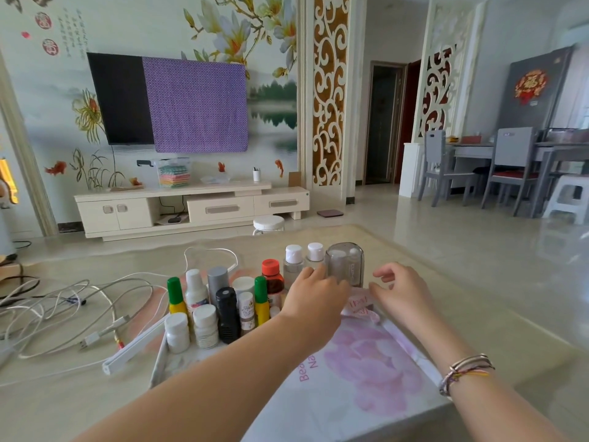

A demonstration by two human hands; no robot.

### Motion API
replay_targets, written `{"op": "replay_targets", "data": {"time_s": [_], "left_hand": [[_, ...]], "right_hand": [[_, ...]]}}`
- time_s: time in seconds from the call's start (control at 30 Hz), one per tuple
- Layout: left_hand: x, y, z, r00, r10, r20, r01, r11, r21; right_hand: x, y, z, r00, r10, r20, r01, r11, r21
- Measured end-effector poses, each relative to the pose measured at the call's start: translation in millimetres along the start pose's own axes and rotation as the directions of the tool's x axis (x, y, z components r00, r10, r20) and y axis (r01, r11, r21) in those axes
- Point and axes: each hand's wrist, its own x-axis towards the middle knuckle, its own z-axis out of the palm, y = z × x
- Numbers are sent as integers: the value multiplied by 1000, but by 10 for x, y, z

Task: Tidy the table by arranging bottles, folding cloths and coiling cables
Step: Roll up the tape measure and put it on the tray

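From the head view, both hands work the far edge of the white cloth printed with pink flowers (360, 371), spread on the near right of the pale marble worktop (478, 314). The left hand (314, 299) presses the cloth beside the clear grey-tinted plastic bottle (345, 264), its grip hidden. The right hand (400, 290) curls narrowly, pinching the hem. Fold toward the near edge, keeping clear of the bottle cluster; the tangled white cables (79, 311) lie left, uncoiled.
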Motion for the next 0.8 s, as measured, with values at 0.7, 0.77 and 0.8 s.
{"op": "replay_targets", "data": {"time_s": [0.7,0.77,0.8], "left_hand": [[-186,2,3,998,-10,-62,5,997,-74],[-205,22,13,999,-3,-39,-1,997,-83],[-211,28,14,1000,1,-25,-3,996,-92]], "right_hand": [[-198,-132,-276,992,37,123,3,950,-311],[-273,-174,-346,965,105,241,11,900,-435],[-310,-193,-345,943,127,306,27,891,-453]]}}
